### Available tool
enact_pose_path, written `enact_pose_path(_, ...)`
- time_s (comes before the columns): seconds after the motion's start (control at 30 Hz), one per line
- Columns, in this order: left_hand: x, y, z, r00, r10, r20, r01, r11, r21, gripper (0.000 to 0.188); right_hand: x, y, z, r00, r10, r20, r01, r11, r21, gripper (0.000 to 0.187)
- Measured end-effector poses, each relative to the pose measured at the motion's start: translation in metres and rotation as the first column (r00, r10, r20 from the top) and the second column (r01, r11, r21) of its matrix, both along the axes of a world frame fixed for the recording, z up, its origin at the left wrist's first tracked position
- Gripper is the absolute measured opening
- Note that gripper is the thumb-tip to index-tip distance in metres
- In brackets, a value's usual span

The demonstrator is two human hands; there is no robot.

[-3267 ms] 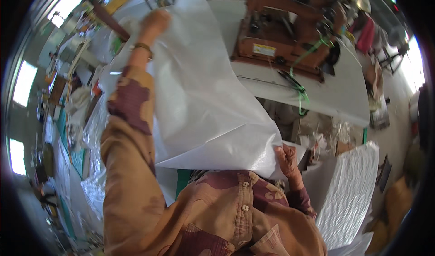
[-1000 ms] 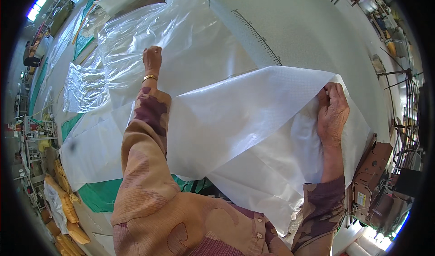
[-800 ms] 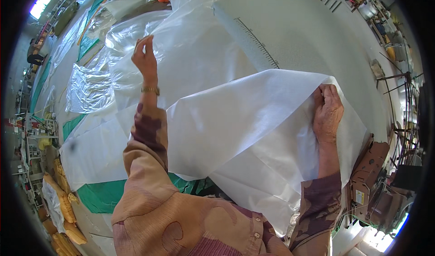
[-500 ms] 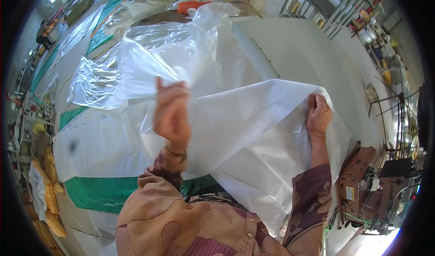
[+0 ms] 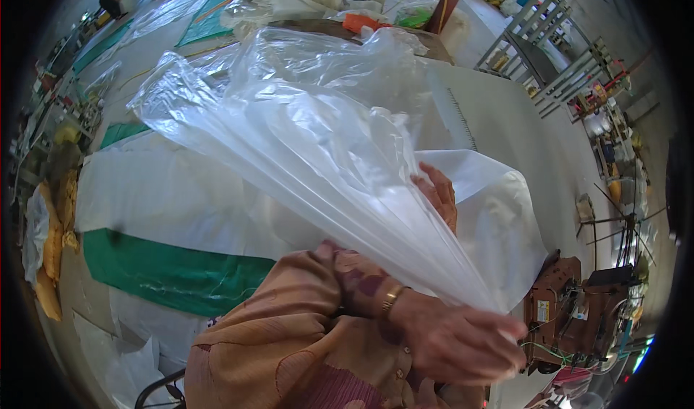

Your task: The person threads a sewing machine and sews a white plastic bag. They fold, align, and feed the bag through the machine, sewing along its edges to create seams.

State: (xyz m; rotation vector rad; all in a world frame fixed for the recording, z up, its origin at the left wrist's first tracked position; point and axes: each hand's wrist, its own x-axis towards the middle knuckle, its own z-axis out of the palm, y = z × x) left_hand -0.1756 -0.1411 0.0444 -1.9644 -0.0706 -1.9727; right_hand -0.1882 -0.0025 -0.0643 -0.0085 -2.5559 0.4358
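My left hand [image 5: 459,340] is at the lower right, its arm crossing in front of my body. It is closed round the gathered corner of a clear plastic film [image 5: 318,130], which fans out taut toward the upper left. My right hand [image 5: 437,196] shows partly behind the film's right edge. Its visible fingers are stretched out, a little apart, next to a white plastic sheet [image 5: 499,217]; its palm and wrist are hidden by the film. More white sheet [image 5: 173,192] lies across the table to the left.
Green sheeting [image 5: 181,271] lies under the white layer. A ruler [image 5: 463,120] rests on the grey tabletop [image 5: 506,112]. At the right stands a brown machine [image 5: 553,304] with cables. An orange bag [image 5: 361,23] lies at the far edge, and a metal rack [image 5: 531,54] stands beyond.
My left hand has swung from the middle to the lower right, drawing the clear film over the white sheet. My right hand has moved left and let go of the white sheet's edge.
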Motion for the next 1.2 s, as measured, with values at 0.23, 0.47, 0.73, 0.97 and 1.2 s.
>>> enact_pose_path(0.23,-0.020,0.013,0.075,0.983,-0.002,0.186,-0.035,0.980,0.196,0.015,0.121,-0.019,0.010,0.982,-0.186,-0.023,0.151,0.859,-0.490,0.048)
enact_pose_path(0.47,-0.133,0.070,0.113,0.902,0.325,0.285,-0.068,0.758,-0.648,0.014,0.290,-0.061,0.018,0.757,-0.647,-0.087,-0.107,0.009,-0.994,0.047)
enact_pose_path(0.73,-0.249,0.147,-0.040,0.729,0.651,-0.209,-0.465,0.247,-0.850,0.023,0.344,-0.072,-0.005,0.444,-0.888,-0.119,-0.588,-0.188,-0.787,0.047)
enact_pose_path(0.97,-0.269,0.135,-0.103,0.757,0.625,-0.191,-0.282,0.049,-0.958,0.022,0.365,-0.088,0.009,0.242,-0.808,-0.537,0.293,0.588,-0.754,0.065)
enact_pose_path(1.2,-0.267,0.147,-0.123,0.772,0.603,-0.200,-0.280,0.040,-0.959,0.024,0.362,-0.056,-0.017,0.592,-0.806,-0.031,0.801,0.583,0.137,0.028)
